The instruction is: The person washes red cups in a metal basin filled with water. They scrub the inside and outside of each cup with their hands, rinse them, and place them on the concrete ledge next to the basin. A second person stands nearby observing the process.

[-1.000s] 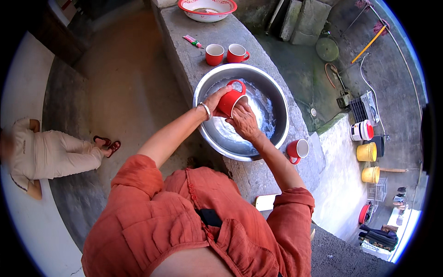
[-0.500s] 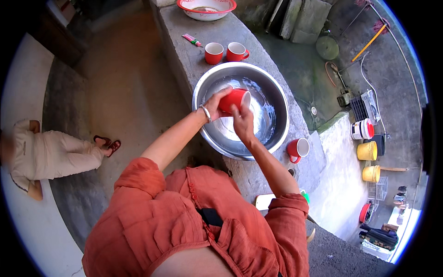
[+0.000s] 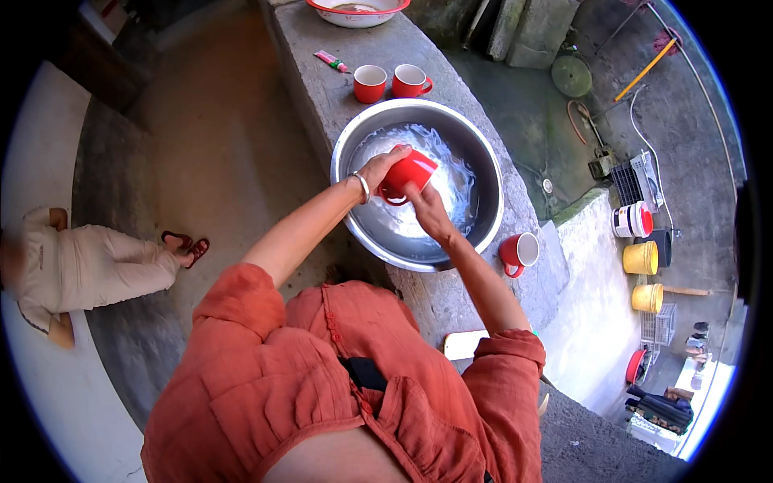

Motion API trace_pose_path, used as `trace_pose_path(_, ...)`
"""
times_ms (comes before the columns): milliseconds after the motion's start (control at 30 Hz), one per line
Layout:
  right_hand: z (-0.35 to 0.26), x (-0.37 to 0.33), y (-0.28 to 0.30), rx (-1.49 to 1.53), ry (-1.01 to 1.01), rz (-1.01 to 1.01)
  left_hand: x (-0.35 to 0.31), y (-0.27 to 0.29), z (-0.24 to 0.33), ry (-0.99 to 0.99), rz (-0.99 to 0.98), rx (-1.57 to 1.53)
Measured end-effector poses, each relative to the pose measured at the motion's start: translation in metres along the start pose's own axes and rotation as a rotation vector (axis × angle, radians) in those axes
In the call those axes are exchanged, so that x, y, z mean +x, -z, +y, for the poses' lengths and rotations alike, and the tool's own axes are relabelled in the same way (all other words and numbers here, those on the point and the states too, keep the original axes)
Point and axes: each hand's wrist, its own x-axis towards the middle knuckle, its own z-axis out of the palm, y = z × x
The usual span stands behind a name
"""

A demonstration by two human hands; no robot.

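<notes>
A red mug point(image 3: 414, 168) with a pale inside is held over a wide steel basin point(image 3: 352, 137) of water. My left hand point(image 3: 382, 170), with a silver bracelet at the wrist, grips the mug from its left side. On the near side my right hand point(image 3: 428, 208) has hold of the mug low down, its fingers partly hidden. The mug tilts with its mouth turned away from me and to the right. Rippled, shiny water point(image 3: 451, 161) shows in the basin below.
Two red mugs point(image 3: 369, 84) stand beyond the basin, near a small tube point(image 3: 331, 61) and a red-rimmed enamel bowl point(image 3: 359, 12). Another red mug point(image 3: 519, 253) sits at the basin's right. A white board point(image 3: 465, 344) lies nearer me. A person point(image 3: 105, 262) is at far left.
The mug has tipped, its mouth swinging away and downward so that less of its inside shows. My right hand has slid lower on it. The water's ripples have spread.
</notes>
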Motion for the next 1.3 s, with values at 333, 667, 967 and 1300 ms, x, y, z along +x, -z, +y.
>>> trace_pose_path(333, 0.123, -0.019, 0.042, -0.788, -0.480, 0.201, 0.039, 0.018, -0.034, 0.223, 0.386, 0.365)
trace_pose_path(667, 0.043, 0.006, -0.002, 0.601, -0.546, 0.141, 0.034, 0.015, -0.019, 0.305, 0.311, 0.056)
trace_pose_path(967, 0.022, 0.011, 0.007, 0.378, -0.396, 0.150, 0.008, -0.005, 0.000, 0.094, -0.010, -0.283)
trace_pose_path(1300, 0.018, 0.021, 0.019, -0.949, 0.448, -0.278, 0.006, -0.005, 0.013, 0.030, 0.212, 0.181)
